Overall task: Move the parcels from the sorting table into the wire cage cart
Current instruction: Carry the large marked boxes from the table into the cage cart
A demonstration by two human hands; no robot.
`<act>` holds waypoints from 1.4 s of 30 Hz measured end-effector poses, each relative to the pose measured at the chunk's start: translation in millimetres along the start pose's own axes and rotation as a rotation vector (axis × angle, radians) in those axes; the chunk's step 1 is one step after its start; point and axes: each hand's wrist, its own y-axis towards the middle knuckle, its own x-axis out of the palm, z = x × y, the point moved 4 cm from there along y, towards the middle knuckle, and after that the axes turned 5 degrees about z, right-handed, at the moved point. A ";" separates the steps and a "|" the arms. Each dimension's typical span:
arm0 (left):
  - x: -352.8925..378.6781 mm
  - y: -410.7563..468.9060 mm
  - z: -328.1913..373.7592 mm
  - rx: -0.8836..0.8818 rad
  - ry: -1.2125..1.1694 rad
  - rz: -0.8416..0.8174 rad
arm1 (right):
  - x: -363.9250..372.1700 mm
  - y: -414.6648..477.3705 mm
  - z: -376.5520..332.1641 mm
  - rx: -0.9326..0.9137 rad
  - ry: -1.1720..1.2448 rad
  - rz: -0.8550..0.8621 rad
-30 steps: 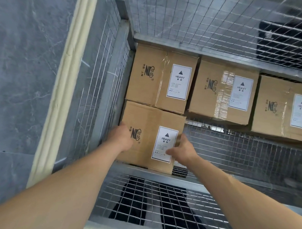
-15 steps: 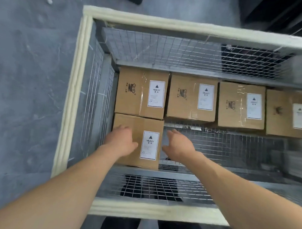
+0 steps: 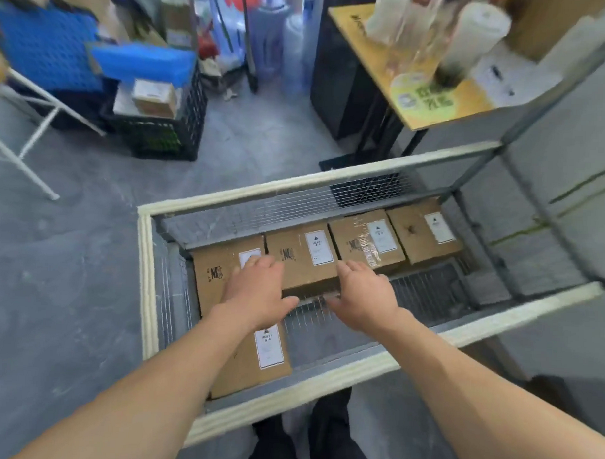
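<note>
A wire cage cart (image 3: 147, 292) with a cream padded rim and mesh floor held brown rectangular cardboard boxes with white labels: a near parcel (image 3: 248, 375) at left and a far row (image 3: 307, 260) of four. The left hand (image 3: 254, 293) and right hand (image 3: 364, 298) reached over them, fingers (image 3: 257, 263) spread, holding nothing

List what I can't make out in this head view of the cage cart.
Head view only:
- Near parcel: the left forearm covers much of its top.
- Back-left parcel: the left hand hides part of its label.
- Parcel labels: print too small and blurred to read.
- Wire cage cart: its floor beneath the right hand is hidden.
- Yellow table: the containers on it are motion-blurred.
</note>
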 end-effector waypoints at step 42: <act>-83.6 -198.3 501.1 1.091 0.175 0.281 | -169.8 -457.1 282.6 0.877 0.005 0.436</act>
